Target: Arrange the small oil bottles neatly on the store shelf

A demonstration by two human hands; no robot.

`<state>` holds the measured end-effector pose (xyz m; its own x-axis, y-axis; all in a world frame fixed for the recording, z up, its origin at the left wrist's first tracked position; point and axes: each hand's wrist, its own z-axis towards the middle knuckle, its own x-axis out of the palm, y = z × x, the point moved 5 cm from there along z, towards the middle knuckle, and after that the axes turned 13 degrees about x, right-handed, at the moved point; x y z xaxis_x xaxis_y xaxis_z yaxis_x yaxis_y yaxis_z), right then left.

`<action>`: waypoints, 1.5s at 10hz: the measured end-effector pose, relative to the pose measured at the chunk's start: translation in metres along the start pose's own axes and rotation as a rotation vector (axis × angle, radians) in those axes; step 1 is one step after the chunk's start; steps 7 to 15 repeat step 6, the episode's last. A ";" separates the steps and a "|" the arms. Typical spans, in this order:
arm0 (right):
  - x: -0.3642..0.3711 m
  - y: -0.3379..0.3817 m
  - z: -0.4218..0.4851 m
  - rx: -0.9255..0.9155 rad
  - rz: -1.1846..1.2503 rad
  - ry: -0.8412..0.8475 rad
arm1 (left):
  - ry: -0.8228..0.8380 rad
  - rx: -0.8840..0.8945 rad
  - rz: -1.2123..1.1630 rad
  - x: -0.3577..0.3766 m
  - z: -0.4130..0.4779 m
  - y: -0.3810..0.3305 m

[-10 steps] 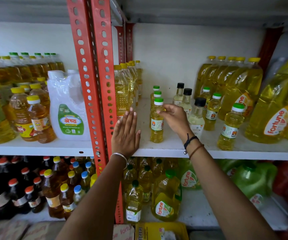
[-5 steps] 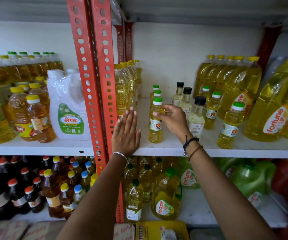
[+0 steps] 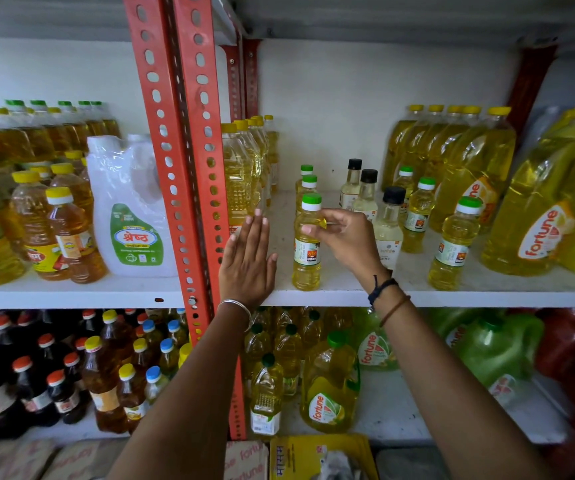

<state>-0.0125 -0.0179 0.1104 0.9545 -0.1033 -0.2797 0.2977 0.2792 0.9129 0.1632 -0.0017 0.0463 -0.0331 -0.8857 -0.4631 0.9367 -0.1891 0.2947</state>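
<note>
The front green-capped oil bottle (image 3: 307, 244) stands upright near the front edge of the white shelf (image 3: 417, 296), heading a short file of two like bottles behind it. The right hand (image 3: 345, 240) is the nearer one, its fingers (image 3: 313, 230) pinched on the bottle's shoulder from the right, though how firmly they grip is hard to judge. The left hand (image 3: 247, 261) rests flat and released on the shelf just beside it, to the left.

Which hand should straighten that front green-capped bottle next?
Right. The right hand already pinches the front green-capped bottle at its shoulder. The left hand lies flat and open on the shelf beside it, touching no bottle.
</note>
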 end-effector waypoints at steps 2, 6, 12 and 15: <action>0.001 -0.001 -0.002 0.007 -0.004 0.004 | 0.013 0.006 0.012 0.001 0.000 -0.001; -0.020 0.013 -0.023 -0.095 0.015 -0.123 | -0.037 -0.070 -0.192 -0.032 0.013 -0.008; -0.020 0.013 -0.023 -0.095 0.015 -0.123 | -0.037 -0.070 -0.192 -0.032 0.013 -0.008; -0.020 0.013 -0.023 -0.095 0.015 -0.123 | -0.037 -0.070 -0.192 -0.032 0.013 -0.008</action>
